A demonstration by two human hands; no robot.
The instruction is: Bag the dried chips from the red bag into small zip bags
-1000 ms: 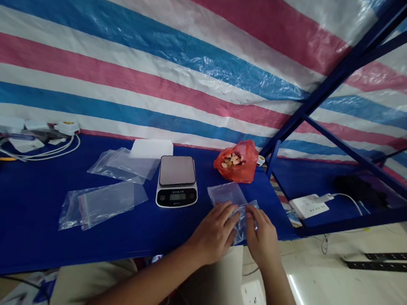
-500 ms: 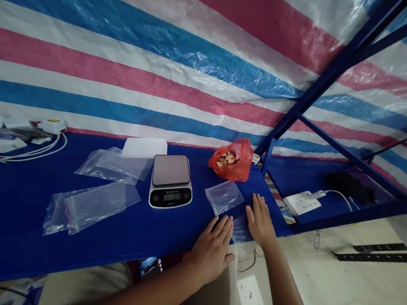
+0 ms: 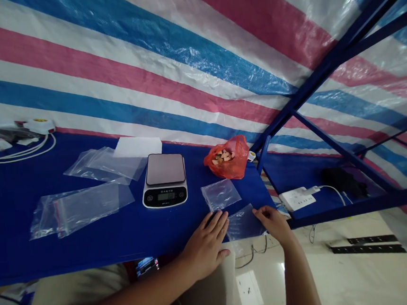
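Note:
At the table's front edge my left hand lies flat, fingers stretched out, beside a clear plastic bag that partly overhangs the edge. My right hand has its fingers pinched together at that bag's right upper corner. Just above the left fingertips rests a second, small clear bag. Behind it stands an open red plastic bag holding small pale pieces that I cannot identify. A digital kitchen scale sits further left, its platform bare.
Several clear zip bags lie left of the scale, near a white sheet. White cables are at the far left. Blue metal frame bars and a white power strip are on the right.
My right hand has gone from lying flat with fingers extended to a pinch at the bag's corner. The bag is now spread more visibly between the hands. My left hand stays flat.

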